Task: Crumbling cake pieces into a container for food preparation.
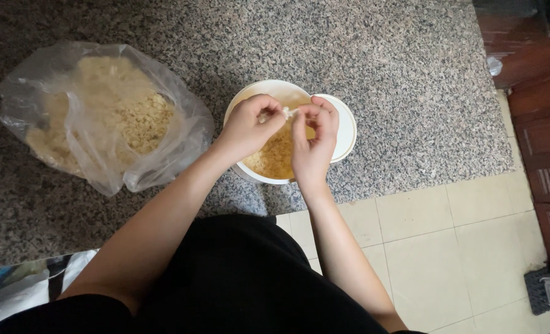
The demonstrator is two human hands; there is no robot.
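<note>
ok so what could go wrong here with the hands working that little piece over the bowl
The small pale piece is pinched between left hand and right hand above the white bowl; bits could drop outside it onto the granite counter. The bowl sits near the counter edge, so a forearm nudge might tip it. The open plastic bag could spill.

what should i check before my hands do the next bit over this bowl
1. Small pale piece pinched between both hands: ok, left hand and right hand both grip it.
2. Hands above the white bowl: ok.
3. Bowl fully on the granite counter: ok, though near the edge.
4. Plastic bag of pale crumbly food within reach: ok, open on the left.
5. White lid beside the bowl: ok.
6. Room left in the bowl: cannot tell, hands hide much of it.
</note>
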